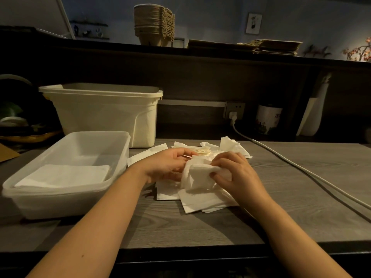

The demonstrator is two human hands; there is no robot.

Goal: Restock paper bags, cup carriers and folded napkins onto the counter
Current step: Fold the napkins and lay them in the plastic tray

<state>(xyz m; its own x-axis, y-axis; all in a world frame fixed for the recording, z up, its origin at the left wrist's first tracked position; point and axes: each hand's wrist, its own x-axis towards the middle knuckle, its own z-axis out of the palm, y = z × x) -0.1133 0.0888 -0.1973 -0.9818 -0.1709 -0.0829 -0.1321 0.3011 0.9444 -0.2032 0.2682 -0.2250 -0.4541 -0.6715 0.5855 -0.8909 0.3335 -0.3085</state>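
Note:
A loose heap of white napkins point(202, 199) lies on the grey wooden table. Both hands hold one white napkin point(200, 176) above that heap. My left hand point(164, 164) grips its left side with curled fingers. My right hand point(239, 173) pinches its right edge. A clear plastic tray point(66, 199) at the left holds a flat stack of folded napkins point(64, 175). On the high counter behind stand a stack of brown cup carriers point(153, 25) and a flat pile of paper bags point(277, 47).
A cream plastic bin point(102, 113) stands behind the tray. A white power cable point(301, 167) runs from a wall socket point(234, 112) diagonally across the table's right side. A white jar point(268, 121) sits by the back wall. Dark items crowd the far left.

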